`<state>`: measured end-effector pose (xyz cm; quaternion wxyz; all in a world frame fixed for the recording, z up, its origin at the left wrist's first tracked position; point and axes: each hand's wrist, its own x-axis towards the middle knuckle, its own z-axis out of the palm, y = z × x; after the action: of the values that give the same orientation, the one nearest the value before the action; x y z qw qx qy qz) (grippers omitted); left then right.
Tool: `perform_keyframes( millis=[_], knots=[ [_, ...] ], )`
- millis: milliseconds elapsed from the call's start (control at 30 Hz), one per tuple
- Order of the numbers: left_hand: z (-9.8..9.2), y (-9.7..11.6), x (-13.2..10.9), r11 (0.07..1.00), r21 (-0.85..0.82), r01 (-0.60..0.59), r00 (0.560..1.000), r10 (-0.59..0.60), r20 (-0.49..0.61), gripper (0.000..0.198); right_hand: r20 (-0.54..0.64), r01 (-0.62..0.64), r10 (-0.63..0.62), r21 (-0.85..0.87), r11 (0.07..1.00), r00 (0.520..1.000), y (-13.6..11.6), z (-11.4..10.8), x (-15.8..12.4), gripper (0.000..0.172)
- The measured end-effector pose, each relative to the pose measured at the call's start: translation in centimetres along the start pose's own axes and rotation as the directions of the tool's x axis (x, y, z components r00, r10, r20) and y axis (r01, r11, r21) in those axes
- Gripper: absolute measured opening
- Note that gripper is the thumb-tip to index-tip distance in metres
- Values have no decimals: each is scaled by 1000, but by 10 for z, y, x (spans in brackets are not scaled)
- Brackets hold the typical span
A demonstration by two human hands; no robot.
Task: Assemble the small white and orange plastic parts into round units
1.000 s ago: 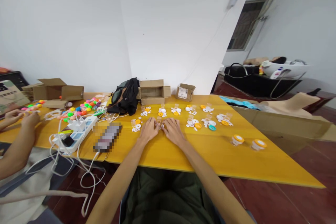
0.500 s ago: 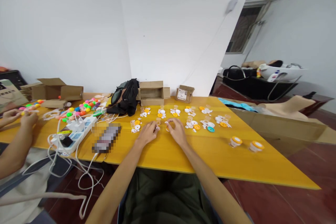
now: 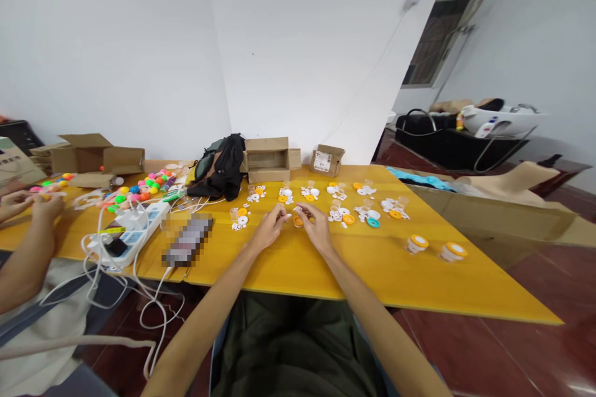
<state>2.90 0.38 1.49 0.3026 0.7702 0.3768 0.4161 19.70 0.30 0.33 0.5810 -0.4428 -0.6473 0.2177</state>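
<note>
Round orange lid (image 3: 298, 221): 3 o'clock from left hand (image 3: 269, 228), 9 o'clock from right hand (image 3: 317, 227), nearer right. Both pinch small white pieces (image 3: 288, 216).

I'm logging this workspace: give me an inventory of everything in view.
Clusters of small parts: about nine, white and orange, across the table
Orange disc: 1, orange, centre
Teal disc: 1, teal, right of centre
Lidded jars: 2, clear with orange lids, table's right
Table: 1, yellow, centre
Cardboard boxes: at least 3, brown, table's far side
Carton: 1, brown, right of table
Bag: 1, black and grey, far side
Balls: many, multicoloured, table's left
Power strip: 1, white and blue, left
Pixelated device: 1, dark, left
Cables: several, white, left
Washbasin: 1, white, right background
Walls: several, white, background
Co-worker's hands: 2, bare, left
Left hand: 1, bare, centre
Right hand: 1, bare, centre
</note>
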Motion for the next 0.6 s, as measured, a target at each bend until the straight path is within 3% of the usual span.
perform_keyframes(
  millis=[167,400,600],
  knots=[
    [5,2,4,993,-122,0,1000,0,-1,15,57,4,-7,36,999,998,-3,2,-1,27],
    [5,-4,7,964,-264,43,994,-68,-85,19,103,15,-31,156,988,994,-3,0,-2,23],
    [4,-3,7,959,-273,74,996,-87,-35,18,179,13,-50,201,980,983,-4,-6,-2,24]
  ],
)
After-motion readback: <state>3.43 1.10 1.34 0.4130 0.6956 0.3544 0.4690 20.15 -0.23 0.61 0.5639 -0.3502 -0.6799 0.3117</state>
